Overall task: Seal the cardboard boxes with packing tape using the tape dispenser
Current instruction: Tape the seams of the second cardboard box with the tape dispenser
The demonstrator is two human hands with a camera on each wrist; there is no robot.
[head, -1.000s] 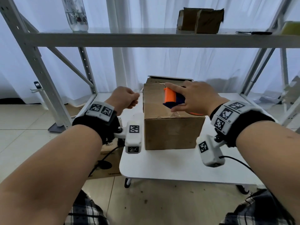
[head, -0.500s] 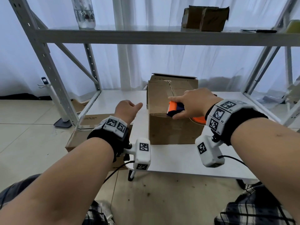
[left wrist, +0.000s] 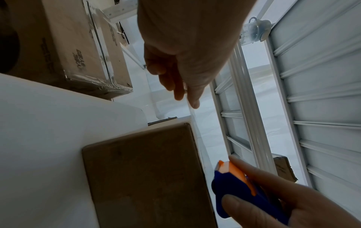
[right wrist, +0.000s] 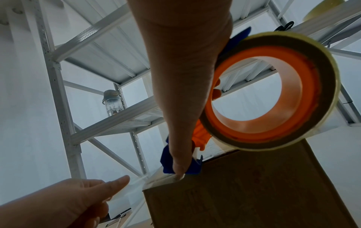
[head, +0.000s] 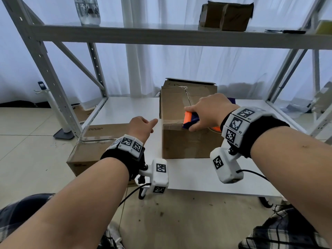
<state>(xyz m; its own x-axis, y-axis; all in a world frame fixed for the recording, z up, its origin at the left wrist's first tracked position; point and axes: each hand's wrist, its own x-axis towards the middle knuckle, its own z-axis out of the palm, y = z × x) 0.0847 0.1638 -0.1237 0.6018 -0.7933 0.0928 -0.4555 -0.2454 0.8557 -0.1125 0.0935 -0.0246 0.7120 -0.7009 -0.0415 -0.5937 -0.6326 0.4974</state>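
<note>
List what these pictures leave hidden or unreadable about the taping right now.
- Head view: the right hand covers most of the tape dispenser, so blade contact with the cardboard box is unseen.
- Left wrist view: the clear tape strip at the left hand is faint; the grip is unclear.
- Lower box print: too small.

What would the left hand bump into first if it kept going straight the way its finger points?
Probably the cardboard box on the table: the left hand points right at its near top corner, along the stretched tape strip. Depth is unclear, so it might pass just over it.
</note>
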